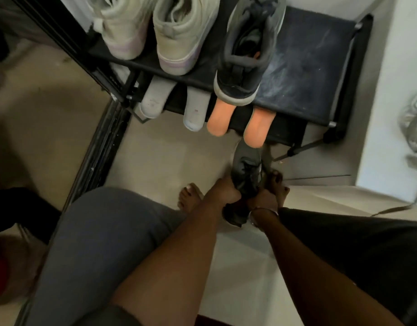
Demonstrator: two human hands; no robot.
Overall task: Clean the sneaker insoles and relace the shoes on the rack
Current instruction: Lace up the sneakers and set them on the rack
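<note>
Both hands hold a dark sneaker [244,177] low over the floor [155,165], just in front of the black shoe rack [308,74]. The left hand [226,192] grips the sneaker's side with its fingers curled round it, and the right hand [265,200] grips it from the other side near the heel; a thin bangle [261,211] circles the right wrist. The sneaker's toe points toward the rack and nearly reaches the rack's front edge.

On the rack's top shelf stand two pale high-top sneakers [155,27] side by side at the left, heels toward the person, and a dark grey sneaker [247,55] right of them, its laces loose. The shelf's right part is bare, dusty dark fabric.

Four insoles stick out from under the top shelf at the rack's front: two grey insoles [174,104] at the left and two orange insoles [235,123] at the right, the rightmost just above the held sneaker's toe.

In front of the rack, a bare foot [188,196] rests on the floor left of the held sneaker, and another bare foot [280,184] shows right of it. A grey-clad knee [104,231] fills the lower left.
</note>
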